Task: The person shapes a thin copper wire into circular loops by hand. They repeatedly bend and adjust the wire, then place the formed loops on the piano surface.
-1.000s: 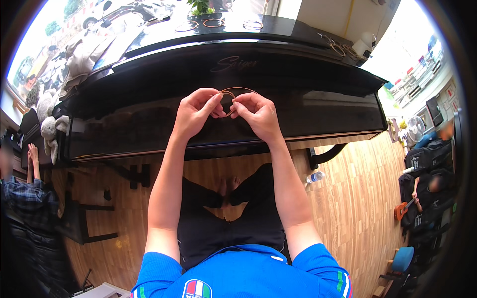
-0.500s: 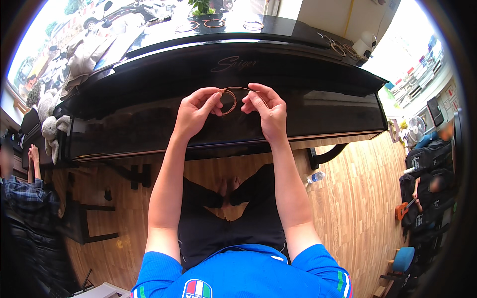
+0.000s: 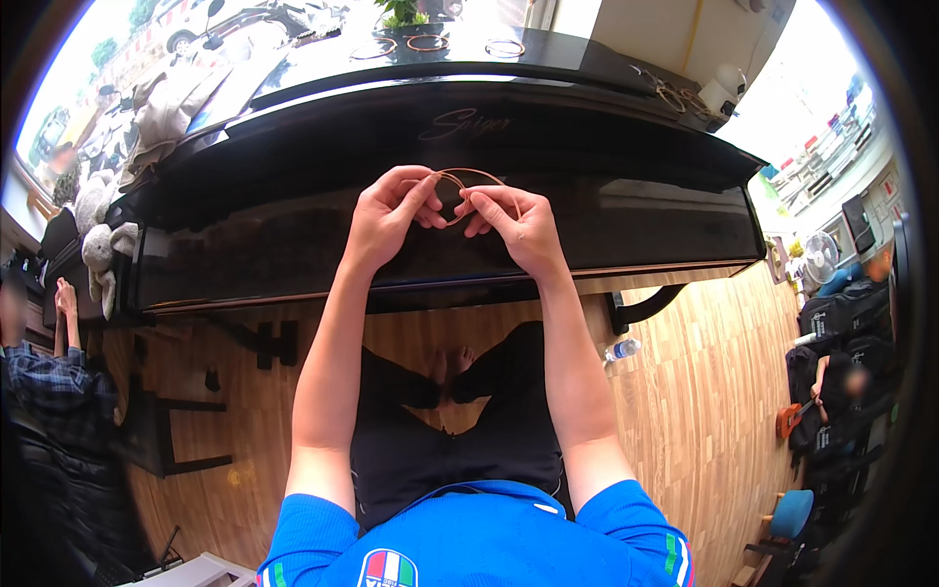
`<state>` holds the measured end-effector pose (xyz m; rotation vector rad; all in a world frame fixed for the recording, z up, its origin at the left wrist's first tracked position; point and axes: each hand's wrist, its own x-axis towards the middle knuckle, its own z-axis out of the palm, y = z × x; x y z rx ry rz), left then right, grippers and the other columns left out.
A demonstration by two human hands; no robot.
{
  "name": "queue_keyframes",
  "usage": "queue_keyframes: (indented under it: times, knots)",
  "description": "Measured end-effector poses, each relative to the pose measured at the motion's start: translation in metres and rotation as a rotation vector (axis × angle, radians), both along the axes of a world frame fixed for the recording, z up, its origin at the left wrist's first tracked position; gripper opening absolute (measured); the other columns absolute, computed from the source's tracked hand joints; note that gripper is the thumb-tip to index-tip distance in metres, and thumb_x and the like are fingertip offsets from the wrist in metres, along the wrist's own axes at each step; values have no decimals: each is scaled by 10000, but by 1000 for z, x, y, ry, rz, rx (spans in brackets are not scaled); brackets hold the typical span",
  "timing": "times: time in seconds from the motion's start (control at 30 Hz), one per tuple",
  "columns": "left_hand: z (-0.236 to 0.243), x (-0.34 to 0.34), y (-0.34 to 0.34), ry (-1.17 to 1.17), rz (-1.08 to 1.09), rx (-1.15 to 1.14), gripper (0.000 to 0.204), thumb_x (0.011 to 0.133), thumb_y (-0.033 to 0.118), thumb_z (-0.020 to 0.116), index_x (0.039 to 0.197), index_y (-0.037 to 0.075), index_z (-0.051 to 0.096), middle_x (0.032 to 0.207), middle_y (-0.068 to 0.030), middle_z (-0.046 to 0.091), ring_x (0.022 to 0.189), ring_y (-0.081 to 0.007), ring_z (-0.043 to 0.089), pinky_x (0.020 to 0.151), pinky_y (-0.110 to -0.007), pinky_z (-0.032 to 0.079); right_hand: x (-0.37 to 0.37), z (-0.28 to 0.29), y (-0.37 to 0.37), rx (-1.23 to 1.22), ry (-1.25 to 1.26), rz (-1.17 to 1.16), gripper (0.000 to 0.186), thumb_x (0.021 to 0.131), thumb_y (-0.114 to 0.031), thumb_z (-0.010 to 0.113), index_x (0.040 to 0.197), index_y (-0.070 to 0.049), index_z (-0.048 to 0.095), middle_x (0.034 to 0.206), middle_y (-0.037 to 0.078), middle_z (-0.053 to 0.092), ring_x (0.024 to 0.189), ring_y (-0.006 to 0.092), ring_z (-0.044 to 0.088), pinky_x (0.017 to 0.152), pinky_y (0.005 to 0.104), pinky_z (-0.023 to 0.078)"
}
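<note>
A thin coil of copper-coloured wire (image 3: 473, 170) is held up in front of a black upright piano (image 3: 293, 196). My left hand (image 3: 391, 210) pinches the coil's left side between thumb and fingers. Close by, my right hand (image 3: 523, 225) is closed at the right side of the small loop, thumb against fingers. One strand arcs loosely above both hands and passes behind the right one. On the piano top lie three similar coils: a left one (image 3: 374, 49), a middle one (image 3: 427, 43) and a right one (image 3: 505, 47).
More tangled wire (image 3: 675, 95) lies at the piano's right end. Grey plush toys (image 3: 98, 245) sit at its left. A bottle (image 3: 622, 349) is on the wooden floor (image 3: 675, 421). A seated person (image 3: 59, 377) is at left, another with a small orange guitar (image 3: 788, 421) at right.
My right hand has moved left, nearer my left hand, and its fingers now close on the small loop. The loose strand bows higher. My left hand has barely moved.
</note>
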<state>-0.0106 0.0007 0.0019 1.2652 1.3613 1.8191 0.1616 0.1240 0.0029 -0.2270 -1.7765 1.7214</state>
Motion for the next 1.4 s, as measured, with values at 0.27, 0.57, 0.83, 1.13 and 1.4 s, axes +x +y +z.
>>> queue_keyframes:
  times: [0.27,0.57,0.83,1.13,1.4]
  knots:
    - [-2,-1,0,0,-9,6,233,1030,165,597,1174,-16,625,843,-89,680,714,-176,707,648,-264,559,0,-3,-1,-1,12,26,227,957,-44,652,1161,49,685,970,126,738,844,161,713,771,279,582]
    - [1,-1,-1,-34,7,0,227,1031,154,591,1175,-19,623,850,-97,671,700,-169,697,637,-264,575,2,4,-4,7,-16,51,227,943,-20,664,1160,45,681,969,130,745,873,181,729,807,290,584]
    - [1,-1,0,-80,-37,-8,228,1032,151,588,1175,-23,622,849,-98,667,686,-159,686,631,-255,575,1,0,0,2,-14,100,201,935,-50,701,1113,42,707,958,123,745,863,181,729,804,285,578]
    - [0,-3,1,-80,-11,-2,231,1032,157,589,1175,-22,622,852,-99,667,693,-165,691,640,-262,582,1,2,-1,-21,14,92,188,964,-76,674,1104,44,708,945,118,744,851,189,733,798,285,578]
    - [2,-2,0,-77,-41,-13,230,1032,156,589,1178,-20,619,852,-103,669,708,-182,704,641,-267,582,0,1,-1,-25,16,69,184,985,-83,645,1098,49,706,933,132,740,827,205,736,776,289,588]
